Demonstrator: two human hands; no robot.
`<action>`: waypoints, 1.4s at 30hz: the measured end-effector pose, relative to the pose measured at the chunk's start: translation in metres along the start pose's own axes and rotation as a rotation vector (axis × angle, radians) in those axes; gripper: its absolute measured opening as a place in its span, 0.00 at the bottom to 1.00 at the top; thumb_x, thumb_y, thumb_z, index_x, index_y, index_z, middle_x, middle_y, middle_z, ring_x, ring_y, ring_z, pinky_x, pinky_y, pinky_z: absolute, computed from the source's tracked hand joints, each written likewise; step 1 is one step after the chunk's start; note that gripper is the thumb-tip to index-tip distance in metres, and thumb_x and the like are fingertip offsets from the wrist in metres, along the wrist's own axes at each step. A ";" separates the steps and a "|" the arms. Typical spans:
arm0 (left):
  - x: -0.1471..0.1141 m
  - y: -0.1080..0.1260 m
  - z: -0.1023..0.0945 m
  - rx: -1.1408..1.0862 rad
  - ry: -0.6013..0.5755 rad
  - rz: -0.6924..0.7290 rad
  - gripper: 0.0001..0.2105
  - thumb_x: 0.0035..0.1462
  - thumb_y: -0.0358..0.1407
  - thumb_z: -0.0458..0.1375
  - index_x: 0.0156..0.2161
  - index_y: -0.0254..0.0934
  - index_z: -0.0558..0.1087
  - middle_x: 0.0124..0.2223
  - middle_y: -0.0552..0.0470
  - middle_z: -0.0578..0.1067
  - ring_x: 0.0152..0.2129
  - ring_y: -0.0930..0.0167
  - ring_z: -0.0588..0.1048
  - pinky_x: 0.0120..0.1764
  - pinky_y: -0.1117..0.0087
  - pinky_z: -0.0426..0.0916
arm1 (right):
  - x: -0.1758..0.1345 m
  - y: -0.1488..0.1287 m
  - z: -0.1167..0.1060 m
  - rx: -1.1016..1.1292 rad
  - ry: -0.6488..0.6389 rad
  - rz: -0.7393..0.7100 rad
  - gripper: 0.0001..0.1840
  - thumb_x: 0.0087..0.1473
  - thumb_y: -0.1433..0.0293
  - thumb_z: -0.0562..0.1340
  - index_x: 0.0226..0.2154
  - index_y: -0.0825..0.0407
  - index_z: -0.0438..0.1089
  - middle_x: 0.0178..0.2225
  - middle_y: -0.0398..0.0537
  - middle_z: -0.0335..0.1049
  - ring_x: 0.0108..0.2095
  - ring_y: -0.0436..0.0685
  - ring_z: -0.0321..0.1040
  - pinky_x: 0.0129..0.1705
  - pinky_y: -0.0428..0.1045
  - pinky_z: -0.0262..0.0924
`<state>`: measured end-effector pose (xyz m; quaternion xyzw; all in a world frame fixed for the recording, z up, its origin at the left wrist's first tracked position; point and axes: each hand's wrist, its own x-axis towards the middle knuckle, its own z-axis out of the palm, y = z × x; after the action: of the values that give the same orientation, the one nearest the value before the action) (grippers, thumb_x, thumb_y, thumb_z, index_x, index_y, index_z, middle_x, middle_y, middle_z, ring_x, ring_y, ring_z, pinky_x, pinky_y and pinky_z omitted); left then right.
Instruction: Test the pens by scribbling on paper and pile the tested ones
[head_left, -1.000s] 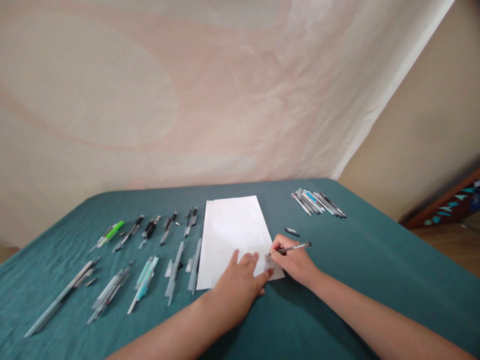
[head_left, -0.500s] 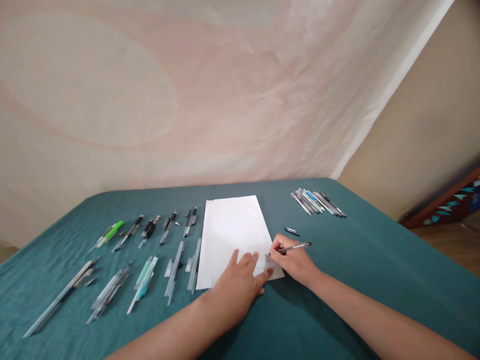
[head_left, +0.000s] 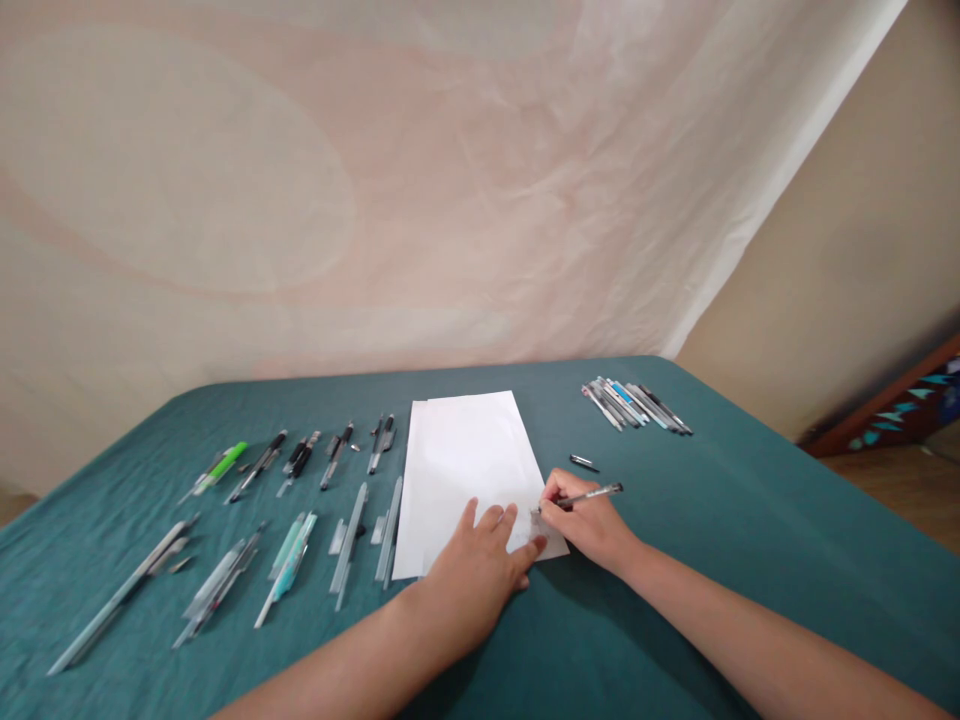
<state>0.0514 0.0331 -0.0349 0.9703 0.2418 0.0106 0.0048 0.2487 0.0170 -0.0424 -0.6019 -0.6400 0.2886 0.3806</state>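
White paper [head_left: 469,450] lies on the green cloth in front of me. My left hand [head_left: 484,555] rests on its lower part, palm down with the fingers spread. At the paper's lower right edge, my right hand [head_left: 585,518] is closed around a pen [head_left: 596,493] in a writing grip. The pen's tip points at the sheet, beside some faint grey marks. A dark pen cap [head_left: 583,463] lies on the cloth just beyond my right hand.
To the left are two rows of disassembled pens, among them a green one [head_left: 225,467] and a turquoise one [head_left: 289,568]. A bundle of several pens [head_left: 634,403] lies at the back right. Pale draped fabric [head_left: 450,200] hangs behind the table.
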 end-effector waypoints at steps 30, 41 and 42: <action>-0.001 0.000 -0.001 -0.033 0.009 -0.001 0.21 0.61 0.42 0.46 0.59 0.48 0.58 0.60 0.40 0.61 0.55 0.56 0.61 0.54 0.46 0.48 | 0.018 0.050 -0.064 -0.384 0.312 -0.151 0.13 0.55 0.65 0.56 0.42 0.49 0.68 0.38 0.49 0.70 0.41 0.58 0.66 0.45 0.53 0.59; -0.001 -0.002 -0.030 -0.581 0.273 -0.199 0.24 0.60 0.36 0.49 0.61 0.40 0.52 0.54 0.44 0.68 0.46 0.67 0.69 0.51 0.62 0.61 | 0.003 0.011 -0.036 -0.169 0.057 -0.239 0.07 0.54 0.68 0.57 0.37 0.49 0.62 0.33 0.44 0.66 0.32 0.52 0.65 0.38 0.47 0.60; 0.000 -0.002 -0.031 -0.703 0.284 -0.242 0.24 0.58 0.37 0.51 0.60 0.40 0.54 0.51 0.45 0.70 0.42 0.68 0.71 0.47 0.64 0.65 | -0.003 0.002 -0.029 -0.136 0.007 -0.264 0.07 0.54 0.69 0.58 0.37 0.49 0.62 0.33 0.44 0.66 0.32 0.52 0.65 0.38 0.47 0.60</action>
<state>0.0501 0.0348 -0.0043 0.8629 0.3343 0.2261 0.3042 0.2742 0.0120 -0.0282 -0.5380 -0.7303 0.1896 0.3758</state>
